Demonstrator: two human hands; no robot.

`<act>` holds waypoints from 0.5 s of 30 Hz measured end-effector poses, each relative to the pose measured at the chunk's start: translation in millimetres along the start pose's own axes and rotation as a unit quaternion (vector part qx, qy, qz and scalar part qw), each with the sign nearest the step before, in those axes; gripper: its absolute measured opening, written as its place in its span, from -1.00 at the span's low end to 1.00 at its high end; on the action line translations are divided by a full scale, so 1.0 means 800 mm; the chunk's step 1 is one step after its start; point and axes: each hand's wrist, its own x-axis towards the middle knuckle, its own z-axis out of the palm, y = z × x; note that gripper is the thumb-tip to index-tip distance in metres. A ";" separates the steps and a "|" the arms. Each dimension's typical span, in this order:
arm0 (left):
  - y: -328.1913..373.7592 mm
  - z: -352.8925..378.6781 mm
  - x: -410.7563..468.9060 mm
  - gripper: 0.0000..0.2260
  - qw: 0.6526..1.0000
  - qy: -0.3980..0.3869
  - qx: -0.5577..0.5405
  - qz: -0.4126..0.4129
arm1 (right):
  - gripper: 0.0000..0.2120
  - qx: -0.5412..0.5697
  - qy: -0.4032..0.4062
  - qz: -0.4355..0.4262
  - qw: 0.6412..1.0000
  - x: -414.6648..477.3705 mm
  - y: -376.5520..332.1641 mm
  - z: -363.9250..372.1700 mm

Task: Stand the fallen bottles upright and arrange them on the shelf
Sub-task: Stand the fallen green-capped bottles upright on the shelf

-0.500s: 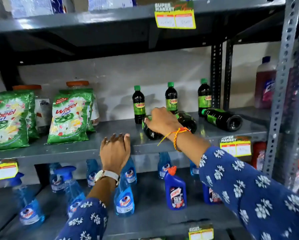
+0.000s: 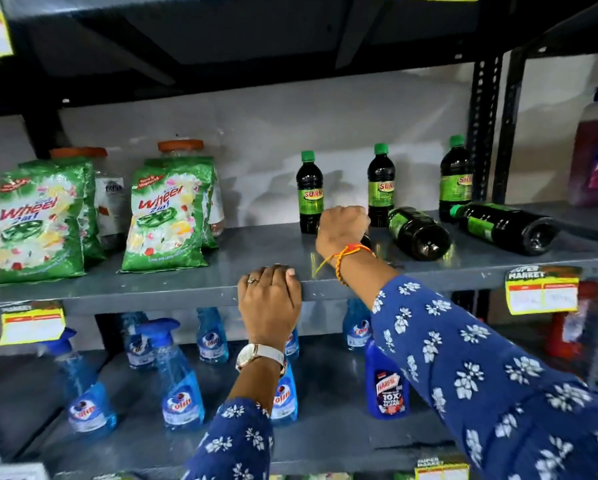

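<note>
Three dark bottles with green caps stand upright at the back of the grey shelf: one at the left, one in the middle, one at the right. Two more lie on their sides, one just right of my right hand and one further right. My right hand is closed over a third fallen bottle, which it almost fully hides. My left hand rests on the shelf's front edge, fingers curled over it.
Green detergent packs and orange-lidded jars stand at the shelf's left. Blue spray bottles and a blue cleaner bottle fill the lower shelf. A purple bottle sits beyond the metal uprights at right. Price tags hang on the shelf edges.
The camera has come closer and lower to the shelf. My right hand still covers the fallen bottle, now hiding more of it. My left hand stays on the shelf edge.
</note>
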 end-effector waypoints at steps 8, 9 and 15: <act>-0.001 0.005 -0.001 -0.72 1.000 -0.011 -0.013 -0.002 | -0.46 0.287 0.096 0.001 0.953 -0.014 0.040 0.021; -0.002 0.007 -0.001 -0.72 1.000 -0.010 -0.016 -0.004 | -0.46 0.313 0.088 0.000 0.946 -0.014 0.041 0.025; -0.002 0.013 -0.002 -0.68 0.999 -0.001 -0.030 -0.011 | -0.44 0.408 0.033 0.011 0.912 -0.014 0.040 0.036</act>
